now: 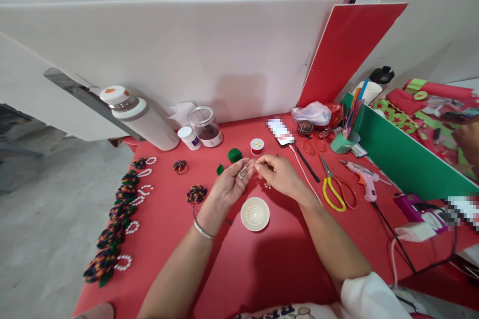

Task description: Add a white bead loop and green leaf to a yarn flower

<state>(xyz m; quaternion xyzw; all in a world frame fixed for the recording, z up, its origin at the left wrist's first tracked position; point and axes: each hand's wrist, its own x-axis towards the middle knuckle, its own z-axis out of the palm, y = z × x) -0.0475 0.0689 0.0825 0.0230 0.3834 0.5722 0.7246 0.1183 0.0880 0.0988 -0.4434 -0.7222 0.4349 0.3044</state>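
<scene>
- Left hand (234,182) cupped, holding pearl beads (242,172).
- Right hand (277,173) pinched narrow; contents unclear.
- Spool (257,146), jar (205,128): labels too small to read.
- Shirt (318,310): dark lettering, cut off.

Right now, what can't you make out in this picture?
In the head view:
What the right hand pinches, if anything: too small to tell.
How many beads the left hand holds: too small to count.
The phone screen beyond both hands: blurred.
The shirt's print: cut off by the bottom edge.
</scene>
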